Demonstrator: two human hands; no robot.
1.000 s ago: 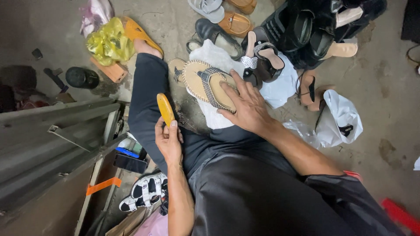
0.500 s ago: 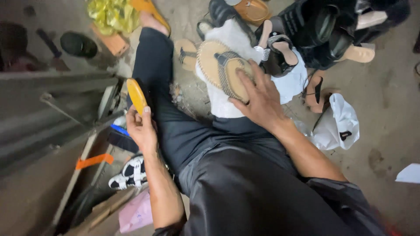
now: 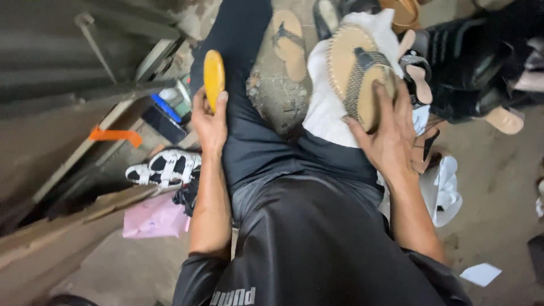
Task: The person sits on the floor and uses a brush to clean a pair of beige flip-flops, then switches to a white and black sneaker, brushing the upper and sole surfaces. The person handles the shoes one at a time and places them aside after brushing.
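sandal (image 3: 354, 73), tan with a woven dark strap, sits at about 1 o'clock from the frame centre, resting on a white cloth (image 3: 326, 110) over the right leg. right hand (image 3: 388, 139) grasps the sandal at its near end, fingers spread over the strap and footbed. left hand (image 3: 208, 122), at about 10 o'clock, is clenched around a yellow oval tool (image 3: 213, 76), thumb laid along its edge; the tool stands upright above the left thigh. dark trousers (image 3: 255, 147) run up the middle of the frame toward 12 o'clock. second tan sandal (image 3: 289, 42) lies on the concrete floor (image 3: 498, 187) just beyond the knees, between the legs. pile of dark footwear (image 3: 470, 62) lies at 2 o'clock, touching the cloth edge. black-and-white shoe (image 3: 164, 168) lies at 9 o'clock, just beside the left forearm, with a pink sheet (image 3: 153, 218) below it. metal frame (image 3: 85, 62) fills the 10 to 11 o'clock area. white plastic bag (image 3: 445, 190) lies at 4 o'clock.
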